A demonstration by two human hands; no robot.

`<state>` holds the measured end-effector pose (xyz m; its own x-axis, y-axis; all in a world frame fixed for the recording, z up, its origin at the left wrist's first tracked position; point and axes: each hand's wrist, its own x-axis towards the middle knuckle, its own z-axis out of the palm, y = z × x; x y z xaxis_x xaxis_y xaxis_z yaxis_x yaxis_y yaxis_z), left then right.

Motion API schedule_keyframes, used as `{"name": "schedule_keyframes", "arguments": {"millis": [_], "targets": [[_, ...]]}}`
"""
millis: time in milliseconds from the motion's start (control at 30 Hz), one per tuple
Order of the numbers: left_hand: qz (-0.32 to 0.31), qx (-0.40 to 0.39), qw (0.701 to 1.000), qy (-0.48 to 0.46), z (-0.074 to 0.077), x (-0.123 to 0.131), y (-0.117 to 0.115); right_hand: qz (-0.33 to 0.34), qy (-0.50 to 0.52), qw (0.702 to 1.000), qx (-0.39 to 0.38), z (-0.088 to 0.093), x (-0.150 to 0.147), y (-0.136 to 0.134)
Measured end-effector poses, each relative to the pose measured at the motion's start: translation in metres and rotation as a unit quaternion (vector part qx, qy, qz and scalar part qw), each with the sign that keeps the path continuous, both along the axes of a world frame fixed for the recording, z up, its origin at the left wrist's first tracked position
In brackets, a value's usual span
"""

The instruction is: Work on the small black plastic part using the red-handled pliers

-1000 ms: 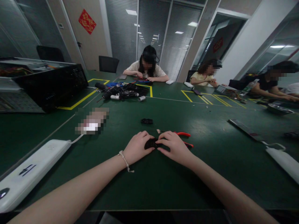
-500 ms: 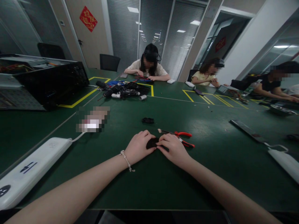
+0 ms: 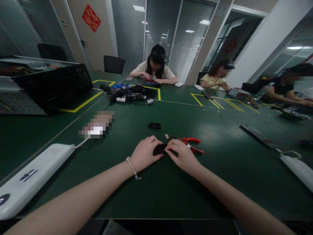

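Both my hands meet over a small black part (image 3: 159, 149) on the green table (image 3: 156, 192). My left hand (image 3: 145, 154) curls its fingers round the part's left end. My right hand (image 3: 182, 155) pinches the right end with thumb and fingers. Red-handled pliers (image 3: 187, 143) lie on the table just behind my right hand, touching neither hand. A second small black piece (image 3: 154, 125) rests farther back on the table.
A white power strip (image 3: 34, 176) lies at the left edge and another (image 3: 297, 169) at the right. A black computer case (image 3: 49, 88) stands far left. A heap of tools (image 3: 127, 94) sits mid-table. Three other people work at the far side.
My hands and the black part have shifted slightly; the right fingers have drawn in closer on the part's end. Nothing else on the table has moved.
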<state>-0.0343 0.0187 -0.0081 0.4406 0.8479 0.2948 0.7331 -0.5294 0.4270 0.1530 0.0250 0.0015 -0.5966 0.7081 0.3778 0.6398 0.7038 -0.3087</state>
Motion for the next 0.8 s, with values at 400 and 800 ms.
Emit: {"name": "schedule_keyframes", "arguments": {"millis": [400,800], "targets": [[0.0,-0.008,1.0,-0.002,0.0012,0.0005,-0.0001,-0.006,-0.019,1.0,0.014,-0.0003,-0.0008,-0.001],[-0.006,-0.004,1.0,-0.008,-0.0016,0.0001,0.0009,-0.005,-0.032,0.999,0.007,0.0008,-0.0011,-0.0009]]}}
